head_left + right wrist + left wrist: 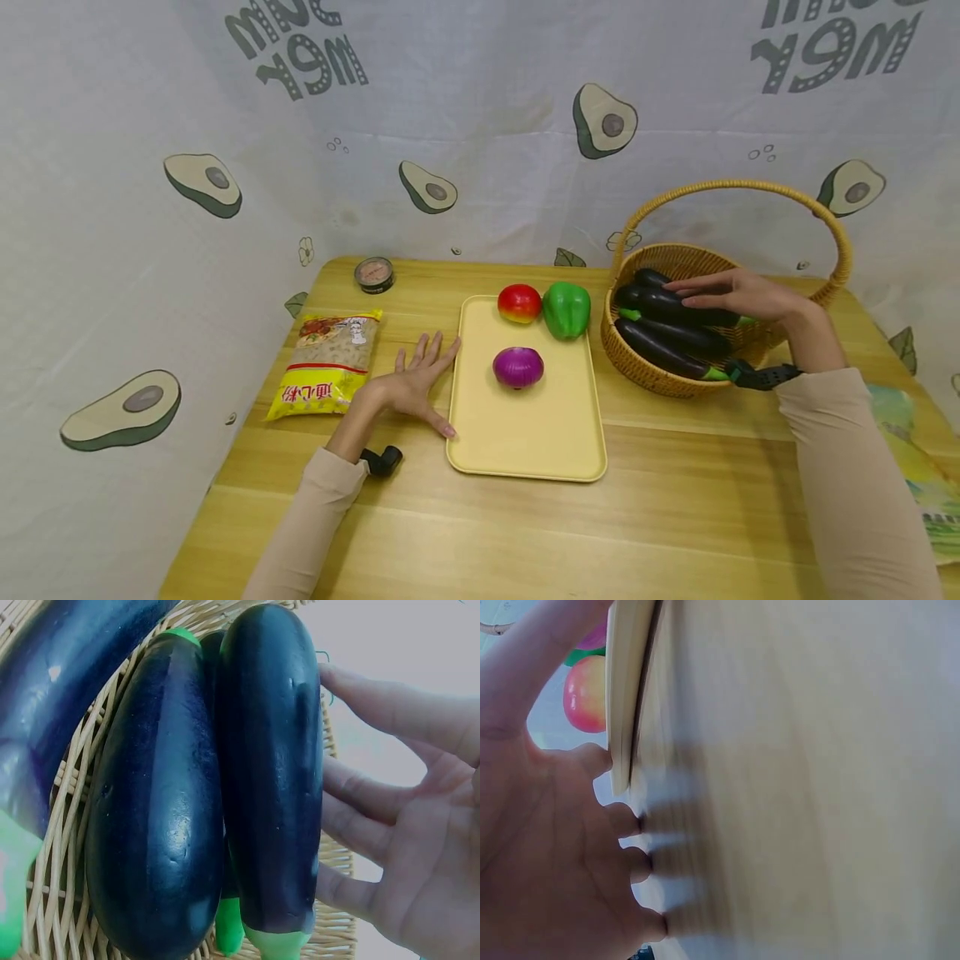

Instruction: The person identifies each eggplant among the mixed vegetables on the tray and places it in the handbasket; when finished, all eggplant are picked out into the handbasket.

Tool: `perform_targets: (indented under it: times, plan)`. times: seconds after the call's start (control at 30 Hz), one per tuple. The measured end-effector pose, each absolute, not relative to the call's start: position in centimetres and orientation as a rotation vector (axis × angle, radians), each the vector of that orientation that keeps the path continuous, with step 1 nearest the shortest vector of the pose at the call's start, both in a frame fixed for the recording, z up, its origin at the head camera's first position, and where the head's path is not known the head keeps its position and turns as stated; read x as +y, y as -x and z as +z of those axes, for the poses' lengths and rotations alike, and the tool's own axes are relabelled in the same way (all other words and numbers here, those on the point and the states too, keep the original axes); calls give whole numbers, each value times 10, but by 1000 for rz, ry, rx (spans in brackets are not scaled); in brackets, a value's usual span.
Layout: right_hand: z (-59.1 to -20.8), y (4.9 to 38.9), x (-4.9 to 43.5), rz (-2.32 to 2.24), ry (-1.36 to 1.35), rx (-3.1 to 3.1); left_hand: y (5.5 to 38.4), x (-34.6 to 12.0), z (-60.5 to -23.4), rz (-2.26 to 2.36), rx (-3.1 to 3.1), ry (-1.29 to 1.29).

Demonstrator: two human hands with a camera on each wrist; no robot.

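My left hand (405, 387) is spread wide at the left side of a pale yellow tray (525, 446), thumb and index fingertips right at its rim. On the tray are a purple onion (518, 367), a red-and-yellow fruit (519, 303) and a green bell pepper (567, 310). To the right, my right hand (742, 293) reaches into a wicker basket (645, 375) of several dark eggplants. Its fairly straight fingers and thumb meet one side of an eggplant (270, 772), without wrapping round it. Another eggplant (157, 802) lies alongside.
Left of the left hand lies a yellow packet of macaroni (326, 364). A small round tin (374, 274) stands at the back left. The basket's tall handle (738, 184) arches above it. A colourful printed sheet (918, 475) lies at the right table edge.
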State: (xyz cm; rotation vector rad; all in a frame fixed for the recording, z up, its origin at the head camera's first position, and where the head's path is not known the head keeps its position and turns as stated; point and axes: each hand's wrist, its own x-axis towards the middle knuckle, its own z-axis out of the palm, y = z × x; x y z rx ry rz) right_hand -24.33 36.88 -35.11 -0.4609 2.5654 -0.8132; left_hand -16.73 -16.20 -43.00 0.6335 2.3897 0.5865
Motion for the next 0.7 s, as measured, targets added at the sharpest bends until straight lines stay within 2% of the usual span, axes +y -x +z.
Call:
perform_targets:
  times: [0.47, 0.7]
  plan:
    - [-352, 242, 361, -869, 434, 2537, 166, -168, -427, 572, 2402, -658]
    - [-333, 233, 345, -864, 404, 2529, 171, -175, -417, 759, 2392, -691]
